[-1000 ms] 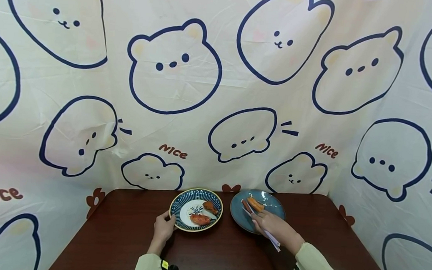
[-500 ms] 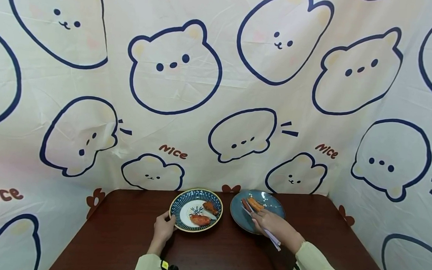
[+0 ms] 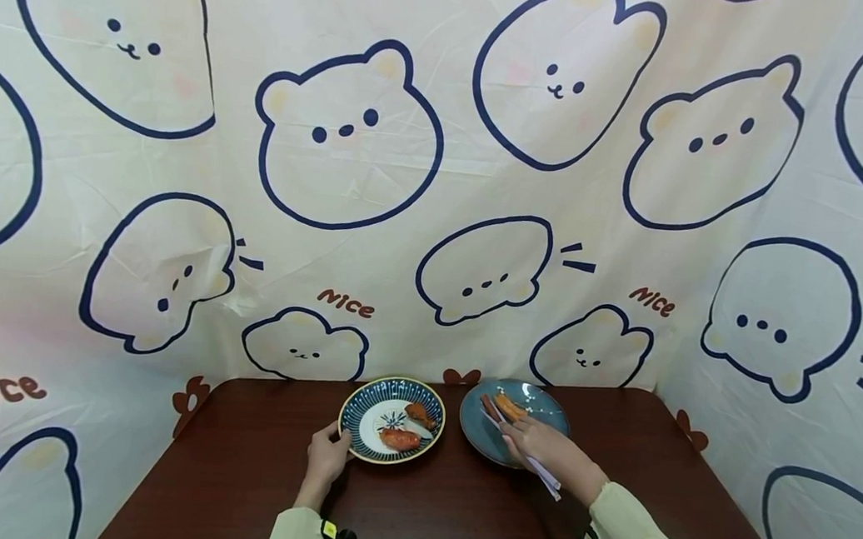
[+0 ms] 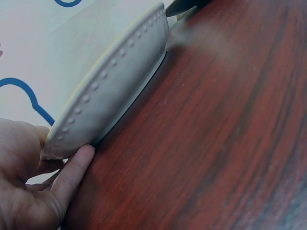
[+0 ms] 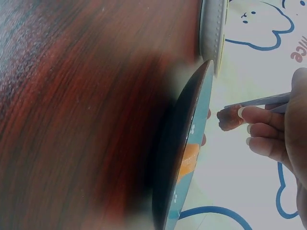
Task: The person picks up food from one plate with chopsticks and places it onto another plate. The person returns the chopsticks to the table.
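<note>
My left hand (image 3: 326,456) grips the near-left rim of a blue-striped plate (image 3: 352,418) that carries two orange-red food pieces (image 3: 399,438). In the left wrist view my thumb (image 4: 72,175) presses against the plate's white beaded underside (image 4: 112,84). My right hand (image 3: 542,449) holds pale purple tongs (image 3: 534,465) over a plain blue plate (image 3: 490,449). The tong tips reach a brown sausage (image 3: 490,407) lying beside an orange piece (image 3: 510,408). In the right wrist view my fingers (image 5: 264,129) curl round the tongs (image 5: 259,101) next to the sausage (image 5: 229,119), above the blue plate's edge (image 5: 192,143).
Both plates stand side by side at the far edge of a dark red-brown wooden table (image 3: 422,511). A cloth printed with cartoon bears (image 3: 351,130) hangs behind the table and on both sides.
My right hand with the tongs has crept slightly farther over the blue plate. My left hand and the striped plate have not moved.
</note>
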Demonstrator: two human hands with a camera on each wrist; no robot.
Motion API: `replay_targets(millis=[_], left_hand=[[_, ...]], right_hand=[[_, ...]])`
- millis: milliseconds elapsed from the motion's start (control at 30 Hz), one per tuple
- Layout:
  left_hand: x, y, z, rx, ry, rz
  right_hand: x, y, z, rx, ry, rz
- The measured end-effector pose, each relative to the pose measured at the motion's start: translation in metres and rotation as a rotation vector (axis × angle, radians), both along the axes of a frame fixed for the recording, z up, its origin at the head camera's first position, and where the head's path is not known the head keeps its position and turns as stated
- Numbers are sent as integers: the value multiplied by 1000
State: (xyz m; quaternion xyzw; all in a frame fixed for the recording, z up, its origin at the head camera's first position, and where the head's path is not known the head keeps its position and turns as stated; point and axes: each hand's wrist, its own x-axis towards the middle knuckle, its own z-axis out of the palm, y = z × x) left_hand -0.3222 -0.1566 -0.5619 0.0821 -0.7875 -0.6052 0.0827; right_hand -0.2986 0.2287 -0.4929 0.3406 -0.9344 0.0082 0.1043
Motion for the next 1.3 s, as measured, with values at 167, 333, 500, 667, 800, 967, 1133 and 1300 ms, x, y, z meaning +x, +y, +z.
replay_targets(millis=[167,333,500,667,800,967,1133,1300], left_hand=[[1,-1,0,0,-1,-5],[0,0,-1,7,-6,1],[-2,1,-2,19,-8,6],[-1,-1,-2,16,-10,-3],[-1,-1,-2,15,-6,-6],[-2,-1,-2,18,-2,0],[-2,-2,-2,20,2,-3],[-2,-2,-3,20,4,-4]], right_hand=[[2,1,-1,-1,45,21],[3,0,0,-8,50,23],[3,-1,3,-7,65,33],[4,-3,5,-7,75,27],[5,-4,5,-15,63,23],[6,-3,9,-25,56,31],[6,-3,12,-36,10,24],[6,-3,11,-45,24,35]])
